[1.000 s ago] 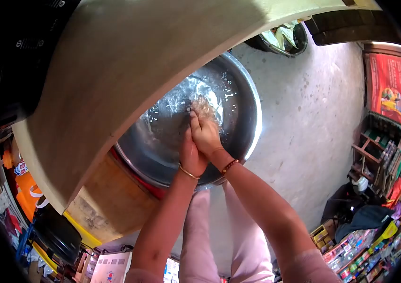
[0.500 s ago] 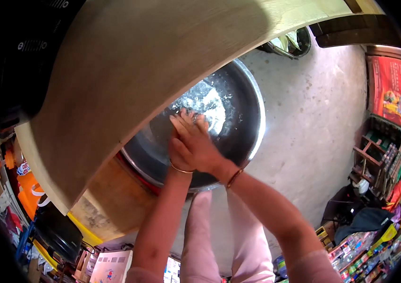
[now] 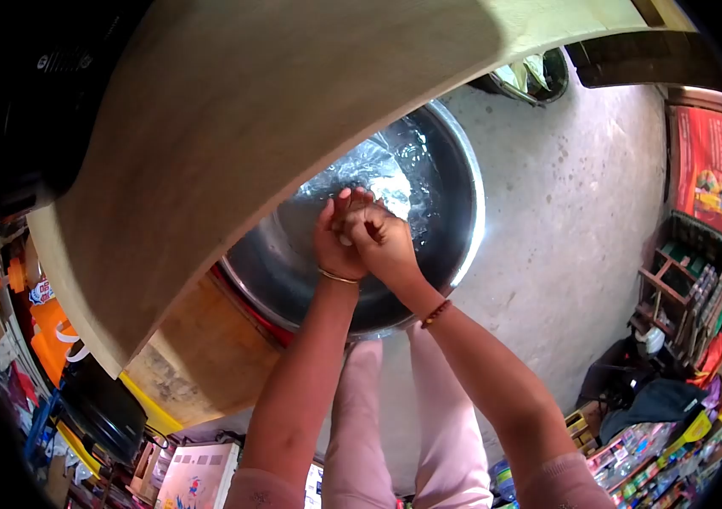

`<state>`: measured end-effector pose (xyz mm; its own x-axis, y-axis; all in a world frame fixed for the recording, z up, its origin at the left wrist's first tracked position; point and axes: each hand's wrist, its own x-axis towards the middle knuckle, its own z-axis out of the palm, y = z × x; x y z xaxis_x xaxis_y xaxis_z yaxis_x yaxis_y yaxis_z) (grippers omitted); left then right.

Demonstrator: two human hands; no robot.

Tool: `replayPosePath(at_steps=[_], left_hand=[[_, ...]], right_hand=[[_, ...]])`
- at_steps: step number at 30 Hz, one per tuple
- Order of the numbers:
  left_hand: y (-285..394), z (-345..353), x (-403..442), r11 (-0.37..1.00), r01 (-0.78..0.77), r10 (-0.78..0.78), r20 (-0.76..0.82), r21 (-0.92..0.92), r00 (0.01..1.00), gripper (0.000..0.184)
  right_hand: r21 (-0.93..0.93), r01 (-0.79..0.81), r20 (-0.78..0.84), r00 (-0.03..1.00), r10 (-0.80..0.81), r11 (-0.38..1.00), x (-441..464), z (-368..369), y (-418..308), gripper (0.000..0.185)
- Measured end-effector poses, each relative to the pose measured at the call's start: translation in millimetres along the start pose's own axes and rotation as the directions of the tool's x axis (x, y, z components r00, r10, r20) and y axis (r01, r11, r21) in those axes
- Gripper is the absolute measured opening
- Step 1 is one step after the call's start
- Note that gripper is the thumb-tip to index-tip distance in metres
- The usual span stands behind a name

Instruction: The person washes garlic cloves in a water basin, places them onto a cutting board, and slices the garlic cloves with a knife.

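A wide metal basin (image 3: 463, 246) of water (image 3: 369, 170) stands in front of me, its far left side hidden by the wooden board. Both my hands are together above the basin's near half. My left hand (image 3: 331, 246), with a thin bangle at the wrist, is turned palm up with its fingers loosely bent and apart. Against that palm presses my right hand (image 3: 391, 251), a bead bracelet (image 3: 436, 313) on its wrist. Its fingers are curled in; whether anything lies within them is hidden.
A curved wooden board (image 3: 284, 93) overhangs the basin from the upper left. On the concrete floor (image 3: 556, 195), a dark bin (image 3: 547, 76) stands at the back. Wooden racks (image 3: 675, 280) and piled goods line the right; a black pan-like object (image 3: 102, 416) lies lower left.
My left hand has turned palm up. The right hand has gone from lying extended over it to curled fingers pressed into its palm. The water's splashing pattern has shifted.
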<state>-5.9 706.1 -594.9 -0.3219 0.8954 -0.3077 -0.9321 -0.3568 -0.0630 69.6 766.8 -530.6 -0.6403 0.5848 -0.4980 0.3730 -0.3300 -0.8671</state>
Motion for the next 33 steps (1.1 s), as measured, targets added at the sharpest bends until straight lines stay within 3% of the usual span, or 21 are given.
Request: replayPosePath(at_steps=[1,3,5,7,8,13,17,19,20,21,22,23,24,25,26,27,29,30,31,32,33], left_hand=[[0.3,0.8,-0.5,1.000,0.005,-0.005,-0.001,0.000,1.000,0.037],[3.3,2.7,-0.7,0.992,0.121,-0.119,0.049,-0.029,0.992,0.040],[-4.1,-0.5,-8.0,0.997,0.073,-0.072,0.054,-0.005,0.996,0.041],[-10.2,17.8,-16.3,0.994,0.075,-0.066,-0.103,0.079,0.992,0.042],[-12.8,28.3,-22.3,0.990,0.080,-0.057,-0.184,0.120,0.981,0.043],[-9.3,46.6,-25.4,0.963,0.116,0.000,-0.428,0.244,0.904,0.045],[16.5,40.2,-13.8,0.952,-0.081,0.188,-0.355,0.295,0.916,0.047],[24.4,-1.4,-21.3,0.938,-0.087,0.013,0.216,0.336,0.976,0.044],[24.6,-4.7,-15.1,0.970,0.158,-0.098,0.297,-0.186,0.950,0.046],[16.2,20.9,-19.6,0.995,0.036,-0.047,-0.118,-0.097,0.992,0.043],[12.7,18.2,-16.6,0.996,0.012,-0.024,-0.125,-0.090,0.992,0.041],[11.3,15.1,-11.9,0.996,-0.010,-0.001,-0.129,-0.084,0.992,0.039],[10.3,16.3,-10.0,0.996,-0.011,0.000,-0.128,-0.084,0.992,0.039],[8.8,18.5,-8.8,0.999,-0.045,0.047,-0.290,0.015,0.956,0.038],[7.1,21.0,-7.7,0.991,-0.060,0.106,-0.440,0.117,0.892,0.038],[9.2,14.4,-8.3,0.992,-0.060,0.105,-0.441,0.115,0.891,0.038],[18.9,-0.6,-11.2,0.988,0.022,0.024,-0.298,0.153,0.954,0.036],[20.4,10.7,-12.6,0.983,0.053,0.001,-0.290,0.177,0.957,0.033],[21.1,12.2,-13.2,0.982,0.055,-0.002,-0.283,0.179,0.959,0.033],[21.4,15.2,-13.2,0.984,0.070,-0.026,-0.255,0.164,0.967,0.032],[20.8,24.1,-13.2,0.985,0.084,-0.049,-0.226,0.150,0.973,0.032]], right_hand=[[0.002,-0.001,-0.004,1.000,0.001,1.000,3.2,2.0,-3.7,0.015],[-0.511,0.255,-0.299,0.842,-0.449,0.821,17.1,7.3,-11.0,0.017],[-0.381,0.264,-0.236,0.899,-0.370,0.886,21.3,22.8,4.1,0.028],[-0.527,0.375,-0.205,0.814,-0.543,0.762,11.7,40.9,12.1,0.043],[-0.390,0.393,-0.075,0.888,-0.454,0.833,-2.4,39.2,10.5,0.050],[-0.457,0.179,-0.144,0.952,-0.272,0.871,15.9,25.9,-6.1,0.050],[-0.439,0.528,-0.078,0.783,-0.617,0.727,-13.9,47.6,-3.3,0.045],[-0.342,0.534,0.003,0.823,-0.568,0.773,-8.5,19.0,-7.2,0.043],[-0.231,0.400,-0.095,0.898,-0.430,0.887,-4.3,4.6,-27.5,0.036],[-0.379,0.340,-0.213,0.873,-0.439,0.861,9.4,-7.6,-21.5,0.027],[-0.641,0.326,-0.323,0.706,-0.630,0.695,18.0,-20.9,-17.1,0.023],[-0.653,0.206,-0.482,0.629,-0.610,0.729,26.6,-26.3,-4.0,0.016],[-0.291,0.139,-0.615,0.731,-0.296,0.947,29.2,-22.2,14.5,0.015],[0.117,0.023,-0.603,0.796,0.053,0.993,29.2,-18.9,19.1,0.015],[0.650,-0.094,-0.313,0.872,0.377,0.754,24.0,-22.8,23.3,0.019],[0.649,-0.095,-0.313,0.871,0.379,0.755,14.3,-23.4,12.7,0.019],[0.684,-0.384,0.150,0.906,0.397,0.619,-8.5,-21.3,-15.3,0.017],[0.686,-0.382,0.150,0.907,0.393,0.619,-15.9,-18.5,-14.7,0.017],[0.431,-0.182,0.058,0.983,0.174,0.884,-21.9,-17.4,-13.0,0.017],[0.111,0.070,0.041,0.996,-0.075,0.991,-26.5,-19.0,-12.8,0.018],[0.109,0.080,0.037,0.996,-0.084,0.991,-30.3,-21.8,-22.4,0.018]])
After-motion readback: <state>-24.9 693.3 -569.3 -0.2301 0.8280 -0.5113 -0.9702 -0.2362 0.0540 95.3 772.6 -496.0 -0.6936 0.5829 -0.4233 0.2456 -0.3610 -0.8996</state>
